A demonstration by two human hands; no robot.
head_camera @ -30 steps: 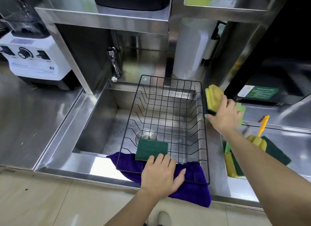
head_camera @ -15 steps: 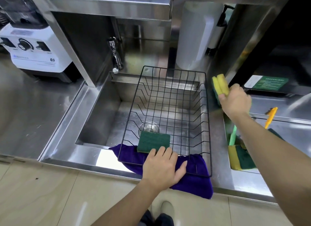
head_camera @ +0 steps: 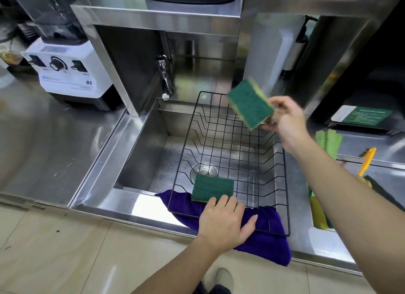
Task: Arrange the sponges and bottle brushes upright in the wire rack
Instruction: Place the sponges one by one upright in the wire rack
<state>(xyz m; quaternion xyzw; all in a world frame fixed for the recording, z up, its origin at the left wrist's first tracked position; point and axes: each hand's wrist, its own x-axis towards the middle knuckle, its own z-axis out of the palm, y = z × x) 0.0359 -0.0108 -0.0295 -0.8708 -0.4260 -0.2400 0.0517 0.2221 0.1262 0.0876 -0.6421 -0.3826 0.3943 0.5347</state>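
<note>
A black wire rack [head_camera: 230,144] sits across a steel sink [head_camera: 140,153]. One green-and-yellow sponge [head_camera: 212,188] stands upright at the rack's near end. My left hand [head_camera: 225,221] rests on the rack's near rim just below that sponge, fingers spread. My right hand [head_camera: 287,122] holds a second green-and-yellow sponge [head_camera: 249,104] in the air over the rack's far right corner, green face toward me. More sponges [head_camera: 318,212] and a yellow-handled bottle brush [head_camera: 366,161] lie in the compartment to the right.
A purple cloth [head_camera: 263,241] lies under the rack's near edge and hangs over the counter front. A tap [head_camera: 164,79] stands behind the sink. A white blender base [head_camera: 68,72] is on the left counter. A steel shelf [head_camera: 157,19] overhangs the sink.
My right hand has carried the sponge from beside the rack's right edge leftward over the rack and turned its green face toward me. My left hand has stayed on the near rim.
</note>
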